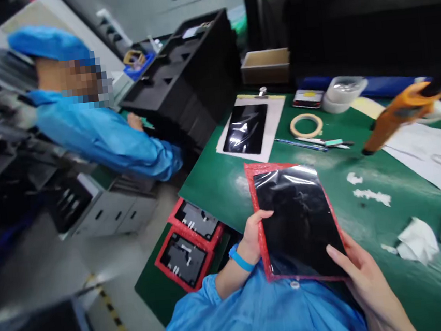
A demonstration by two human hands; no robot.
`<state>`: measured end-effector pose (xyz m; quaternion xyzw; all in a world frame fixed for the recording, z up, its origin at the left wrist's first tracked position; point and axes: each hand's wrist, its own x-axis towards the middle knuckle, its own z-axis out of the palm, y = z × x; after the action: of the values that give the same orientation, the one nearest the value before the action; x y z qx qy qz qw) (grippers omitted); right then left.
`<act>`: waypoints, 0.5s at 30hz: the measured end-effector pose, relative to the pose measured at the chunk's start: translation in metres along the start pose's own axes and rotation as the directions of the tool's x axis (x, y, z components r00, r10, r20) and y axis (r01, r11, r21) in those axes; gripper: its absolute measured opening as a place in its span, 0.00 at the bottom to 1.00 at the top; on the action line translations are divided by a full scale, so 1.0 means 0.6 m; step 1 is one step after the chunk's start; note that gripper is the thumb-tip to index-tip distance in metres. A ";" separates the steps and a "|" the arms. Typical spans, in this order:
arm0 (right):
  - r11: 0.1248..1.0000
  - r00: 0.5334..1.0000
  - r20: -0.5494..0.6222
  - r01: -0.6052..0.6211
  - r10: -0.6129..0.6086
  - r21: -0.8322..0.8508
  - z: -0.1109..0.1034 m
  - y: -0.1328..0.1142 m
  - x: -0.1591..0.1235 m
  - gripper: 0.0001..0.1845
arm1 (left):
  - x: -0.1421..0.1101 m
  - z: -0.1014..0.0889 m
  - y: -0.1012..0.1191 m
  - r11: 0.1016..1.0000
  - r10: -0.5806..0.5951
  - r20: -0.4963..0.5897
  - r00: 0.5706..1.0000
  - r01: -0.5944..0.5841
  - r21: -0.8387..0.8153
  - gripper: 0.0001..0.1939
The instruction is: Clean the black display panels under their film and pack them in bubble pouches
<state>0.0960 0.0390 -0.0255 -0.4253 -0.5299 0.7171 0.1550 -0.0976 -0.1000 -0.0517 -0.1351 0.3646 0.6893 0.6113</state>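
Note:
Between my two hands is a glossy black screen panel (296, 220) lying on a red bubble-wrap sheet (261, 242). My left hand (255, 231) grips the left edge, its thumb on the glass and a blue band round the wrist. At the lower right corner my right hand (357, 262) holds on, thumb over the face and the other fingers hidden behind. The panel is tilted toward me over the table's front edge. A second black panel (247, 130) rests on a clipboard (270, 140) beyond it.
An orange-handled tool (398, 112) hangs over the green table (372, 244). Tape (306, 126), pens (304, 144), papers (430, 153) and a crumpled tissue (418, 240) lie about. Red-wrapped panels (185, 260) sit lower left. A co-worker in blue (96, 130) stands by black trays (195, 69).

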 end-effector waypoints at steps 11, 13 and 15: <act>0.861 0.944 0.004 0.304 -0.331 -0.407 0.034 -0.005 -0.014 0.33 | -0.032 0.006 0.027 0.835 0.479 -0.181 0.859 -0.509 -0.208 0.17; 0.641 0.781 0.182 0.602 -0.598 -0.477 0.042 -0.009 -0.012 0.25 | -0.034 0.006 0.027 0.773 0.552 -0.218 0.805 -0.592 -0.228 0.22; 0.403 0.542 0.425 0.834 -0.725 -0.377 0.062 -0.028 -0.010 0.25 | -0.028 0.001 0.021 0.735 0.579 -0.259 0.773 -0.633 -0.244 0.26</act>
<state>0.0666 0.0180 -0.0051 -0.0795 -0.8568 0.4160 0.2941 -0.1057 -0.1121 -0.0365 -0.1615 0.3224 0.8865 0.2901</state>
